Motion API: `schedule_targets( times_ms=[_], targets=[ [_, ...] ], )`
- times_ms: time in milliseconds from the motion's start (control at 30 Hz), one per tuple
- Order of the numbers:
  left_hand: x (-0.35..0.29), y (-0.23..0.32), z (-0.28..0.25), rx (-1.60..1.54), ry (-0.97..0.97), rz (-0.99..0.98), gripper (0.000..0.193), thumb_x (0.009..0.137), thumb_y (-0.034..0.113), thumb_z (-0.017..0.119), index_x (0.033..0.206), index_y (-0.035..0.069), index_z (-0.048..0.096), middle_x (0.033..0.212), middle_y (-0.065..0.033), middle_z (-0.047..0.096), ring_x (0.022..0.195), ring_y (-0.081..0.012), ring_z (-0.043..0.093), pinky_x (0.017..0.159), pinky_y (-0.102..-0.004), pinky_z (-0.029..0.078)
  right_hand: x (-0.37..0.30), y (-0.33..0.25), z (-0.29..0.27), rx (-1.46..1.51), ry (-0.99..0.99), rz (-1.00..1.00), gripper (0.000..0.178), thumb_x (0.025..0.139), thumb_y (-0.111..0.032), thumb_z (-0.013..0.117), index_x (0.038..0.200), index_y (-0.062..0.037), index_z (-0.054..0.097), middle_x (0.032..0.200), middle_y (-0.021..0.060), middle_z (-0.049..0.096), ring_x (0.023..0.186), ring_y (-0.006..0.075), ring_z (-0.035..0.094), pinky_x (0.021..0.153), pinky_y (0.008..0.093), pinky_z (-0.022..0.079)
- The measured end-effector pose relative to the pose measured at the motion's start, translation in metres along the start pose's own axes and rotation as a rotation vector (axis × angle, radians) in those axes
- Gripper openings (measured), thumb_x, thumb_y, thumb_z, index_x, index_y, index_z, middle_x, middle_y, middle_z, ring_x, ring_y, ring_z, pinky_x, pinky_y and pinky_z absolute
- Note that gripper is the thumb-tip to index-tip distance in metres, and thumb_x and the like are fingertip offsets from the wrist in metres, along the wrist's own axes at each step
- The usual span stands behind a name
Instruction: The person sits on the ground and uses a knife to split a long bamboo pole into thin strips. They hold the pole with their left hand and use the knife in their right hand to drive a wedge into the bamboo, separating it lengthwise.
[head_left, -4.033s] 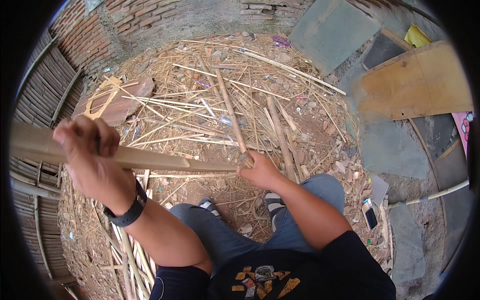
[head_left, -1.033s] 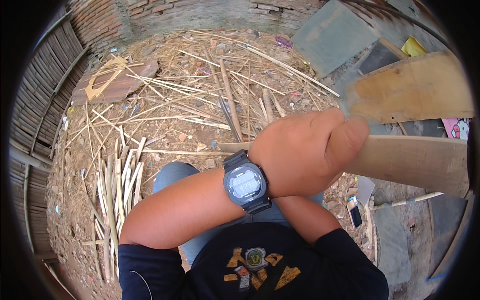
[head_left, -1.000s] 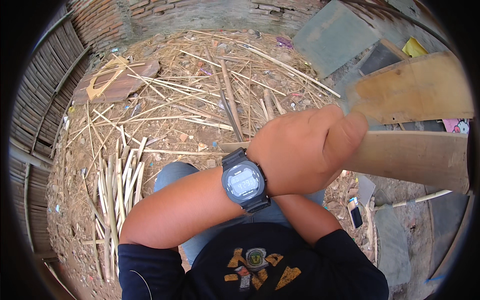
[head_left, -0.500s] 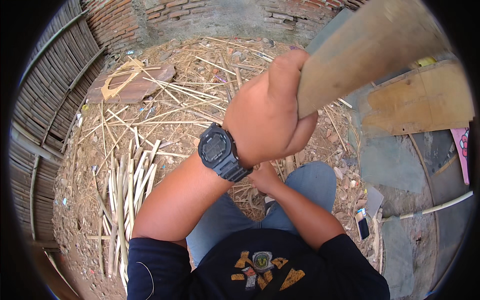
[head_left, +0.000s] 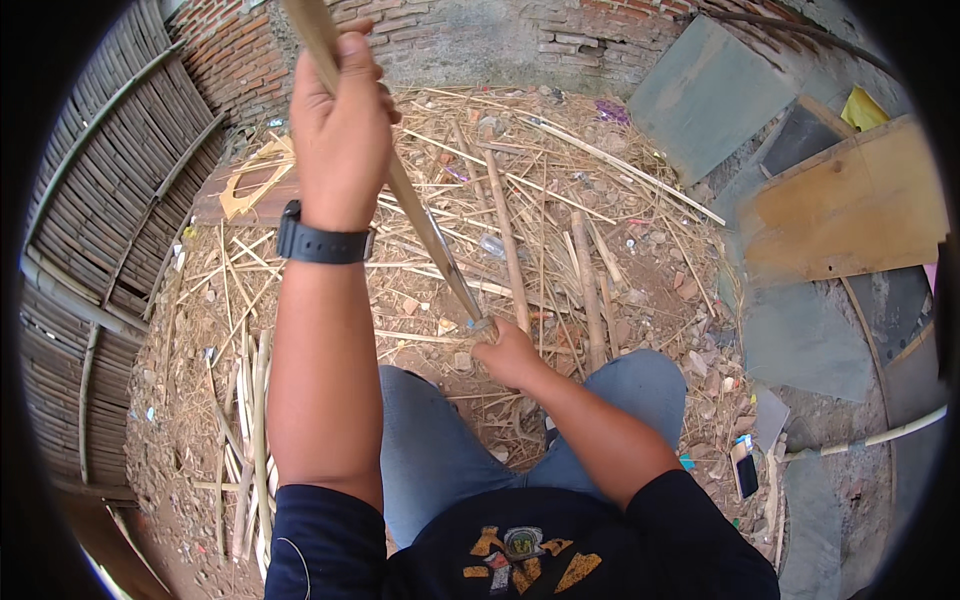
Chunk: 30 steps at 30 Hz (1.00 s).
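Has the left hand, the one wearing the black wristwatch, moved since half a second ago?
Yes, leftward: the left hand was clearly right of the flat brown board; now it hides the board's right end in view.

Holding a bamboo strip (head_left: pixel 409 200) in left grip (head_left: pixel 345 130) at eleven o'clock and a knife (head_left: pixel 484 328) in right grip (head_left: pixel 510 356) near centre.

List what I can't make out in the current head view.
All in the head view:
Long strip: upper end cut off by the top edge.
Bladed tool: handle mostly hidden by the right hand.
Watch: dial turned away behind the left wrist.
Phone: screen details too small.
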<state>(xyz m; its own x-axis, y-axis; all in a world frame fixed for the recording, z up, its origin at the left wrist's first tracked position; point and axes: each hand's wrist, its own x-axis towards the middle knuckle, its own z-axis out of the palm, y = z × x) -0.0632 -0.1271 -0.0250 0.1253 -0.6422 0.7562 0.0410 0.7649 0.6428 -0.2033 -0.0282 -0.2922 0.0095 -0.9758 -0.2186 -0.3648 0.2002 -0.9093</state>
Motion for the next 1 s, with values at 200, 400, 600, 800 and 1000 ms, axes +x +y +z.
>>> schedule_targets(
  times_ms=[200,400,600,800,1000],
  targets=[
    [-0.023,0.001,-0.055,-0.163,0.190,-0.069,0.034,0.099,0.041,0.051,0.097,0.007,0.051,0.070,0.0034,0.035,0.060,-0.0072,0.030,0.055,-0.0229,0.029,-0.009,0.005,0.028,-0.072,-0.107,-0.033,0.050,0.079,-0.019,0.065,0.120,0.0055,0.051,0.096,0.0280,0.064,0.095,0.0393,0.064,0.081,0.0447,0.049],
    [-0.029,-0.006,-0.111,-0.216,0.218,-0.063,0.030,0.098,0.039,0.052,0.088,0.011,0.048,0.068,0.0035,0.032,0.059,-0.0082,0.029,0.054,-0.0225,0.028,0.012,0.027,0.040,-0.138,-0.209,0.021,0.057,0.078,-0.018,0.064,0.126,0.0076,0.048,0.106,0.0300,0.063,0.102,0.0416,0.061,0.088,0.0442,0.049],
    [-0.040,0.003,-0.114,-0.202,0.211,-0.047,0.031,0.097,0.040,0.053,0.085,0.011,0.047,0.066,0.0033,0.032,0.057,-0.0089,0.029,0.053,-0.0229,0.029,0.011,-0.005,0.040,0.037,-0.322,-0.151,0.040,0.077,-0.017,0.065,0.111,0.0001,0.055,0.081,0.0246,0.063,0.082,0.0398,0.064,0.072,0.0453,0.048],
    [-0.049,0.000,-0.135,-0.100,0.429,-0.023,0.031,0.099,0.038,0.050,0.085,0.011,0.047,0.066,0.0024,0.033,0.056,-0.0092,0.030,0.051,-0.0227,0.028,0.023,0.029,0.071,-0.045,-0.233,-0.201,0.040,0.076,-0.017,0.065,0.111,0.0008,0.056,0.083,0.0252,0.064,0.083,0.0392,0.064,0.074,0.0439,0.050],
    [-0.064,0.004,-0.168,-0.271,0.298,-0.019,0.033,0.094,0.042,0.058,0.083,0.011,0.049,0.065,0.0041,0.033,0.055,-0.0065,0.030,0.050,-0.0208,0.028,0.000,-0.016,0.051,-0.181,-0.327,-0.190,0.043,0.076,-0.016,0.064,0.114,0.0011,0.055,0.085,0.0262,0.064,0.084,0.0389,0.065,0.075,0.0449,0.050]
  ],
)
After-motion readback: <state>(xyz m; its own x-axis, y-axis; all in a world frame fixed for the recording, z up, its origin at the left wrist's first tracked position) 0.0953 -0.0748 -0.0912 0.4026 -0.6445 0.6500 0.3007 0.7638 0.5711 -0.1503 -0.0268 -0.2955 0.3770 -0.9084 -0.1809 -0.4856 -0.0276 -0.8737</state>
